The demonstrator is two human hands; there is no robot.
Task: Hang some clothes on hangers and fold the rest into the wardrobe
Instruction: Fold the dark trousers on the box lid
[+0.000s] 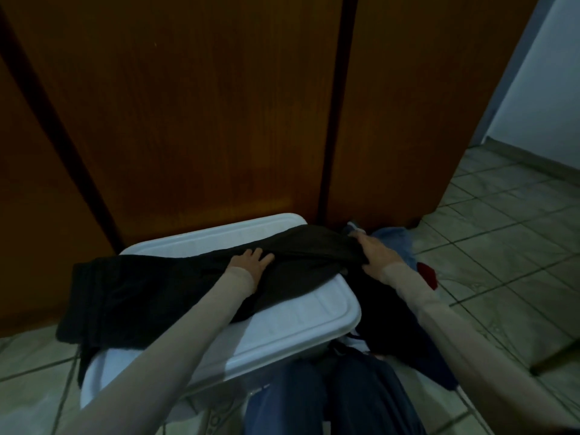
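Folding under way: dark trousers (175, 287) lie across a white bin lid (282, 324) before the closed wardrobe (188, 120). Left hand (251, 263) presses flat mid-garment; right hand (372, 251) grips the end overhanging the lid's right edge, likely to be doubled leftward next.

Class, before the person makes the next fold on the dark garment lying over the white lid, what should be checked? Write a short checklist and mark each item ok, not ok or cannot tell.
1. Dark garment rests on the white lid: ok.
2. Left hand lies flat on its middle: ok.
3. Right hand grips its right end: ok.
4. Cloth lies smooth: not ok, bunched between the hands.
5. Garment fully on the lid: not ok, its left end overhangs.
6. Wardrobe doors open: not ok, shut.
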